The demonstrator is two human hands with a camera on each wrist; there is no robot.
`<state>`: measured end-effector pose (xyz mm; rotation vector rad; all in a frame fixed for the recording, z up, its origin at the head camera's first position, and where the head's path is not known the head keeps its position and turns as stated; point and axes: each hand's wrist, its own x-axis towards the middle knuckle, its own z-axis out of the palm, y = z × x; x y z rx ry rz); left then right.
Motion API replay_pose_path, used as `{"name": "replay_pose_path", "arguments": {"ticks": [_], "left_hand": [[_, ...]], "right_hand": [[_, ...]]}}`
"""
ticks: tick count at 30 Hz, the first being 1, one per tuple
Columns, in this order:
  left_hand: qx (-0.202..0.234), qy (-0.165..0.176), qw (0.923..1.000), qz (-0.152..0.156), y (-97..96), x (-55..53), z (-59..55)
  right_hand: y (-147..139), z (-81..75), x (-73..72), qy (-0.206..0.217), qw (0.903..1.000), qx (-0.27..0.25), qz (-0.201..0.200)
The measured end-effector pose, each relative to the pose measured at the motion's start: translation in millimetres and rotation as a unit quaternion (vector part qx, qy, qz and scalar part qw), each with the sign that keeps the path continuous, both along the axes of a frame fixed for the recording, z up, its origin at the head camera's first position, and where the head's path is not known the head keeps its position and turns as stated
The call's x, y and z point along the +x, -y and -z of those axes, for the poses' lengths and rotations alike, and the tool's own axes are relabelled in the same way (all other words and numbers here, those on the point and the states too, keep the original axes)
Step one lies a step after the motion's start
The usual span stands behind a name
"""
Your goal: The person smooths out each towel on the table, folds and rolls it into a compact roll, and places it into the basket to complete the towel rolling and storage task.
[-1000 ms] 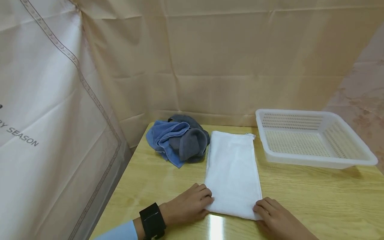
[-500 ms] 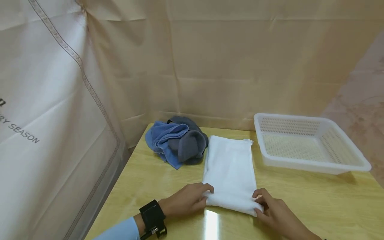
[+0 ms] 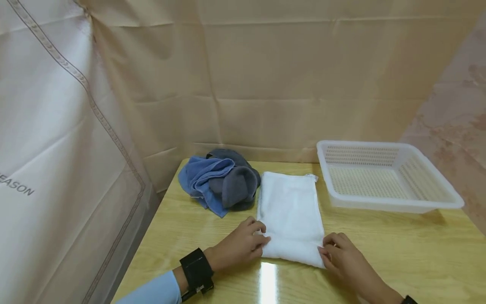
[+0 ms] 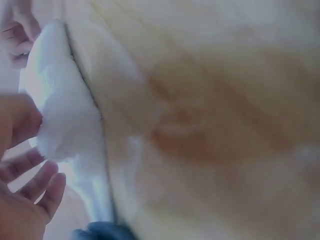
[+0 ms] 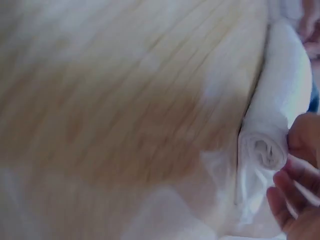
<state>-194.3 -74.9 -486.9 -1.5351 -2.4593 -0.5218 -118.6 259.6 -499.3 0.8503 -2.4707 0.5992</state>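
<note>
A pale yellow wood-grain table (image 3: 395,249) fills the lower part of the head view, its left edge slanting away to a far left corner and its far edge running along a creased beige cloth (image 3: 265,76) that hangs as a backdrop. On the left hangs a whitish cloth panel (image 3: 49,118) with a patterned band and part of a printed word, "EASON"; on the right is a pinkish floral cloth (image 3: 452,122). Toward the near edge, the tabletop carries a bright streak of reflected light (image 3: 268,283). Near the far left corner lie a crumpled blue cloth (image 3: 203,175) and a dark grey cloth (image 3: 239,185), heaped together. A white perforated basket (image 3: 395,201) stands by the far edge, toward the right edge. Between heap and basket, a white towel (image 3: 290,211) lies lengthwise from near the far edge toward the near one, a small tag (image 3: 312,177) at its far right corner. Its near end is rolled, the spiral showing in the right wrist view. The left hand (image 3: 241,245), below a black wristband (image 3: 196,270) and light blue sleeve (image 3: 152,289), holds the roll's left end between thumb and fingers; the right hand (image 3: 347,257) pinches its right end.
</note>
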Motion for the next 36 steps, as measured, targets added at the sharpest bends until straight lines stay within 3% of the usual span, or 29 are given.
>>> {"name": "replay_pose_path", "arguments": {"ticks": [2, 7, 10, 13, 17, 20, 22, 25, 27, 32, 34, 36], "left_hand": [[-0.03, -0.038, 0.9987, 0.013, -0.1, 2.2, -2.6], [-0.079, -0.076, 0.9938, 0.02, -0.2, 7.0, -4.9], [-0.087, -0.114, 0.9896, 0.009, -1.3, 8.9, -3.7], [-0.084, -0.124, 0.9887, 0.004, -1.6, 9.1, -2.6], [-0.062, -0.047, 0.997, -0.002, 1.1, 6.9, 0.4], [-0.031, 0.043, 0.9985, -0.009, 2.9, 4.1, 1.5], [-0.011, 0.089, 0.9959, -0.013, 3.7, 2.3, 1.8], [0.012, 0.146, 0.989, -0.02, 4.8, 0.0, 2.5], [0.026, 0.184, 0.9823, -0.022, 5.8, -2.0, 4.0], [0.071, 0.293, 0.9533, -0.025, 6.7, -7.1, 3.4], [0.086, 0.312, 0.9459, -0.031, 6.9, -7.8, 2.3], [0.099, 0.314, 0.9434, -0.037, 7.0, -8.0, 2.2]], "right_hand": [[0, -1.4, 1.7, -0.037, 0.9984, 0.041, -0.014], [0, -2.1, 9.0, -0.073, 0.9923, 0.093, -0.036], [0, 0.0, 8.3, -0.085, 0.9908, 0.099, -0.036], [1, 3.2, 5.8, -0.095, 0.9911, 0.089, -0.027], [-1, 2.9, 3.8, -0.079, 0.9939, 0.075, -0.017], [-3, -1.7, 2.3, -0.017, 0.9979, 0.063, -0.003], [-5, -4.7, 0.9, 0.048, 0.998, 0.04, 0.005], [-8, -7.3, -2.8, 0.128, 0.9917, -0.011, -0.005], [-10, -7.3, -5.6, 0.159, 0.9857, -0.048, -0.026], [-18, -6.0, -13.1, 0.192, 0.9746, -0.095, -0.064], [-20, -5.1, -15.3, 0.22, 0.9673, -0.108, -0.065], [-21, -4.5, -17.0, 0.254, 0.9575, -0.12, -0.065]]}}
